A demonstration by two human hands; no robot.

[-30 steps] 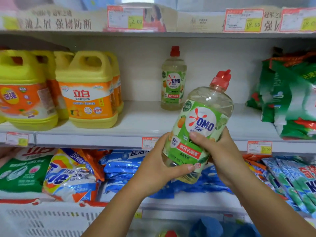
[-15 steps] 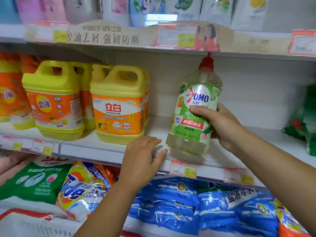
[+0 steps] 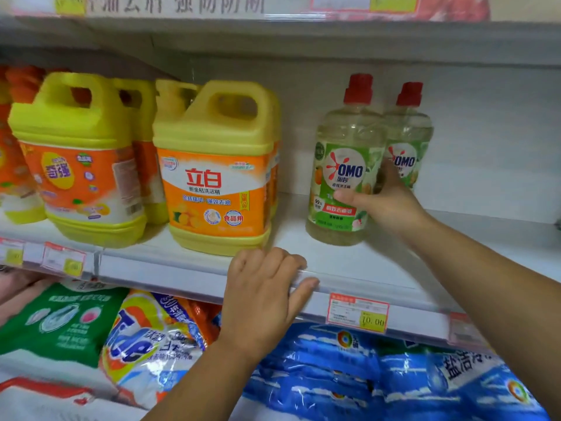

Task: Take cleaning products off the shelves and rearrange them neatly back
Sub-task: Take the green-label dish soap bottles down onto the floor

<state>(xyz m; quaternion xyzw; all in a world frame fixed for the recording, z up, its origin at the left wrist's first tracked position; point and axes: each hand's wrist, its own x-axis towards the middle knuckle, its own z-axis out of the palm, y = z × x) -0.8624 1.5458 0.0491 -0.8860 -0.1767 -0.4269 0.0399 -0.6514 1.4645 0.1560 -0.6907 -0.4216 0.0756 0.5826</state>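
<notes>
The near bottle now stands on the shelf before another, right hand still gripping; left hand, empty, stays on the edge.

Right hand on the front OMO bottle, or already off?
Touching. The head view shows the right hand wrapped around the front OMO bottle, thumb across its label, bottle standing on the shelf.

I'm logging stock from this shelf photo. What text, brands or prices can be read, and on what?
"OMO": front bottle, gripped by the right hand.
"OMO": rear bottle.
"立白", "食品用": yellow jug.
"10.00": price tag on the shelf edge, where the left hand rests.
"Tide": detergent bag.
Other tags: too blurred.
</notes>
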